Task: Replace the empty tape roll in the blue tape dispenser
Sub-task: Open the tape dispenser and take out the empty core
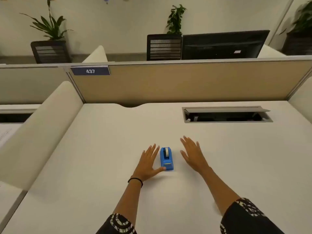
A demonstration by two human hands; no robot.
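A small blue tape dispenser (166,158) stands on the white desk (104,149), its cutter end toward me. A white roll (167,152) sits in its top slot. My left hand (148,162) lies flat just left of the dispenser, fingers spread, with the thumb tip touching the dispenser's near left corner. My right hand (193,153) hovers open to the right of the dispenser, a small gap away, holding nothing. No spare tape roll is in view.
An open cable hatch (227,114) is set into the desk at the back right. A tan partition (185,81) with a "437" label (90,71) bounds the far edge. A padded side divider (42,129) runs along the left.
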